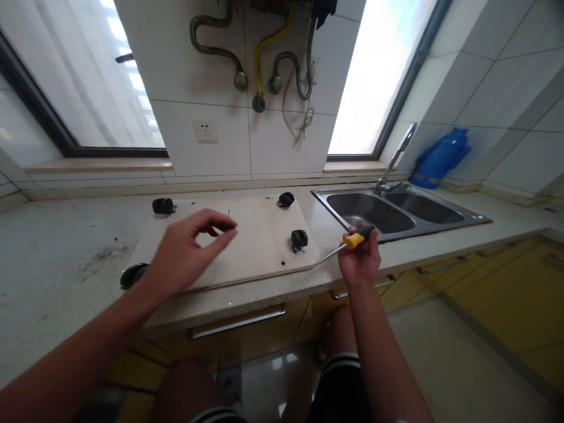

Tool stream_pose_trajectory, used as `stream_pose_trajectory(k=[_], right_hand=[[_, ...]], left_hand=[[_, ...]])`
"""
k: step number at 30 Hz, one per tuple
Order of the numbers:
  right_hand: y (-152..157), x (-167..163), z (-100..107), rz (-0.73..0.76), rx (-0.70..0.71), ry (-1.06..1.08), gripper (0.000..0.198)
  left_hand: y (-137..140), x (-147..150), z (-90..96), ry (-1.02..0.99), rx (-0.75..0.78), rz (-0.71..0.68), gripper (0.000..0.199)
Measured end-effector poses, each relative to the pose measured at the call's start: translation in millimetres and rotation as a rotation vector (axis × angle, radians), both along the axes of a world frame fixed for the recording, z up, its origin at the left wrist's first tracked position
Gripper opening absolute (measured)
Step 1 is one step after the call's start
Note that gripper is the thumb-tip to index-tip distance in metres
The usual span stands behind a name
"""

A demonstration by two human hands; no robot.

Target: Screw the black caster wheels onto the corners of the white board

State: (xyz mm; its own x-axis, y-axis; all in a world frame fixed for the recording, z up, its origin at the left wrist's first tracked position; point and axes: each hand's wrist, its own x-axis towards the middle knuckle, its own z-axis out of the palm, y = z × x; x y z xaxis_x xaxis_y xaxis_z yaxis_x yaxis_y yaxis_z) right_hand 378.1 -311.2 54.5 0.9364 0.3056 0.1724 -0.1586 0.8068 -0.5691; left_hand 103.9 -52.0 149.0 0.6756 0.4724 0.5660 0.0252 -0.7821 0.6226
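Yellow-black screwdriver point(354, 240), gripped by right fingers point(374, 247), left fingers point(217, 218) nearly pinched over pale board point(255, 235), any hold unclear

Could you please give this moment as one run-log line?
left hand: over pale flat board | right hand: holding yellow-and-black-handled metal screwdriver | board: on whitish countertop, four black casters visible

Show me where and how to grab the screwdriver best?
I'd grip the screwdriver by its thick yellow-and-black handle, from the right, where the right hand holds it: the thin metal shaft slants down leftward, toward the board.
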Motion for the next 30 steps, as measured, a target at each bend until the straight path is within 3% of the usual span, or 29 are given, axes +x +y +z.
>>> stream_pose_trajectory(k=[4, 8, 16, 22, 30], right_hand=[[-38.0, -77.5, -20.9, -0.128, 0.030, -0.012, 0.049], [-50.2, -118.2, -21.8, -0.228, -0.014, -0.049, 0.045], [-50.8, -134.0, -16.5, -0.218, -0.039, -0.081, 0.043], [-49.5, -139.1, -17.2, -0.233, -0.045, -0.205, 0.031], [-70.0, -134.1, -15.6, -0.292, -0.136, -0.469, 0.031]], left_hand=[[-62.5, 4.3, -16.3, 0.083, -0.114, -0.260, 0.015], [-83.7, -6.4, -23.0, 0.067, -0.222, -0.333, 0.008], [-85.2, -14.2, -24.1, 0.074, -0.163, -0.341, 0.006], [-88.9, -11.6, -22.9, 0.060, -0.101, -0.344, 0.004], [-83.7, -14.7, -27.4, 0.010, 0.190, -0.388, 0.016]])
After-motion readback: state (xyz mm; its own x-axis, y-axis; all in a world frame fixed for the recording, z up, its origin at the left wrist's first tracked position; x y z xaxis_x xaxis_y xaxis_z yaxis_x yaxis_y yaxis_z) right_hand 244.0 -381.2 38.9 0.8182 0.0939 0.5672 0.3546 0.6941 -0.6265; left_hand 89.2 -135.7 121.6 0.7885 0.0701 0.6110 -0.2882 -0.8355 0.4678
